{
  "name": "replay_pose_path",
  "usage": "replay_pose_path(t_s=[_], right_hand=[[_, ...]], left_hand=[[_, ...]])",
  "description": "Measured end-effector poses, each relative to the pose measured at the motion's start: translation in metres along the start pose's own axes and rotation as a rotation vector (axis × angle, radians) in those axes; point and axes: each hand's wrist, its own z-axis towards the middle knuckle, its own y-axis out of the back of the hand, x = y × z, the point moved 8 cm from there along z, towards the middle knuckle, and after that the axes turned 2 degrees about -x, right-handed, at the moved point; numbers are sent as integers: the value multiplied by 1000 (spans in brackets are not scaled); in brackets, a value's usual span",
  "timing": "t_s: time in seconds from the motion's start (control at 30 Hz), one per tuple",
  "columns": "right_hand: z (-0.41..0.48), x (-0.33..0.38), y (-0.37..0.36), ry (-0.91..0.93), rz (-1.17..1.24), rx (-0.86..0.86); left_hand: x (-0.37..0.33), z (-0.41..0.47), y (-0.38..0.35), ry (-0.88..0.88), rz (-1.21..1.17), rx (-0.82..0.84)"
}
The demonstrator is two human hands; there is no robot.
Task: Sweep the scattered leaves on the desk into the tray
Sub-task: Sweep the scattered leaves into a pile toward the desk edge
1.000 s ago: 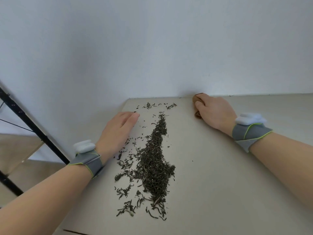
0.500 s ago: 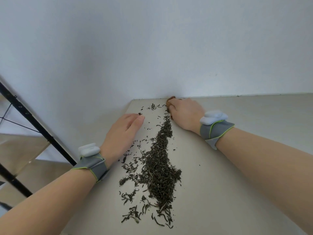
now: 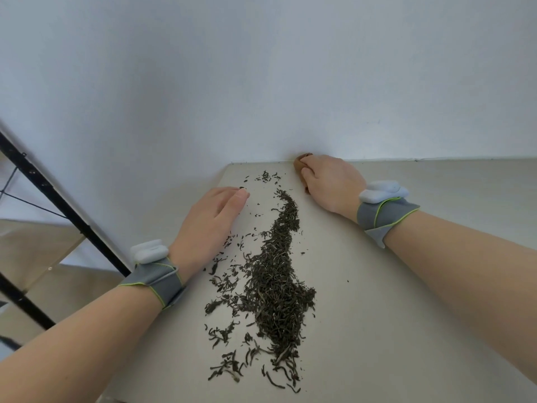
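On the pale beige desk (image 3: 406,286), dark dried leaves (image 3: 273,283) form a ridge from 6 to 12 o'clock; left hand (image 3: 209,225) lies flat at 10, right hand (image 3: 328,181), at 1, grips a small brown object (image 3: 300,162). Tray unseen.

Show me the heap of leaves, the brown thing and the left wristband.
heap of leaves (image 3: 276,286), head view, its dense middle.
brown thing (image 3: 299,163), head view, end showing beyond the right hand (image 3: 331,181).
left wristband (image 3: 157,282), head view, grey strap.

No readable text, labels or numbers
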Motion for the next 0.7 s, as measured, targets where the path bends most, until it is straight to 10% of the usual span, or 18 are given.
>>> replay_pose_path(t_s=[0.7], right_hand=[[-24,1,17,-213,417,-59]], left_hand=[[-4,1,-3,-12,132,2]])
